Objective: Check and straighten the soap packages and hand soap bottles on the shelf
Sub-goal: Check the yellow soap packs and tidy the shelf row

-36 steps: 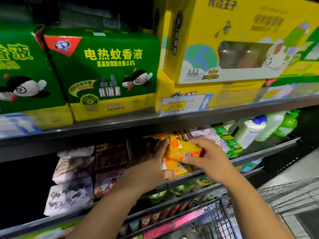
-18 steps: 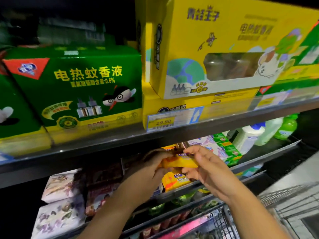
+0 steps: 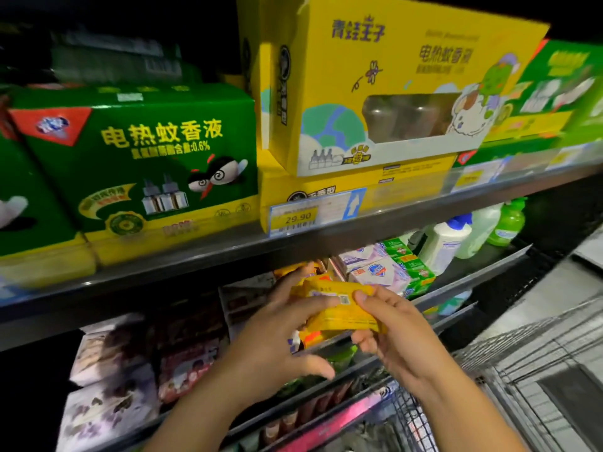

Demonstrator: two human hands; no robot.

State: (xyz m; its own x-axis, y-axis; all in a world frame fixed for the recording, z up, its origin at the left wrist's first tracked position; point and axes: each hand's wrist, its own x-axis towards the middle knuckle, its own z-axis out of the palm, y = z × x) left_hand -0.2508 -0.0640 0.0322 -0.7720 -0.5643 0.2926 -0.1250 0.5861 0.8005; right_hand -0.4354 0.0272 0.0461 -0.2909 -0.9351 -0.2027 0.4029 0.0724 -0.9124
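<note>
Yellow wrapping marks the soap pack (image 3: 339, 316), which is held just below the middle of the frame, lifted off the lower shelf (image 3: 483, 272) and kept in front of its rail. Its long axis is laid roughly left to right across the picture, with the right end dipped a little.

It is grasped at both ends. The left hand (image 3: 270, 337) is wrapped about the left end, with one finger stretched along the front face and the thumb spread below, apparently clear of the pack. The right hand (image 3: 401, 334) pinches the right end, with the thumb set on the top edge and the fingers curled beneath. Neither hand can be called nearer, since the pack is spanned between them.

Its place is judged to lie directly behind it, where more yellow packs (image 3: 311, 337) are stacked. A push towards the shelf with the long axis levelled is therefore what seems called for.

Right of that stack, white and lilac packs (image 3: 375, 272) and green packs (image 3: 411, 265) are lined up. Hand soap bottles (image 3: 447, 243) are stood further towards the right edge. In the upper half a green box (image 3: 137, 158) and a yellow box (image 3: 375, 86) are shelved.
</note>
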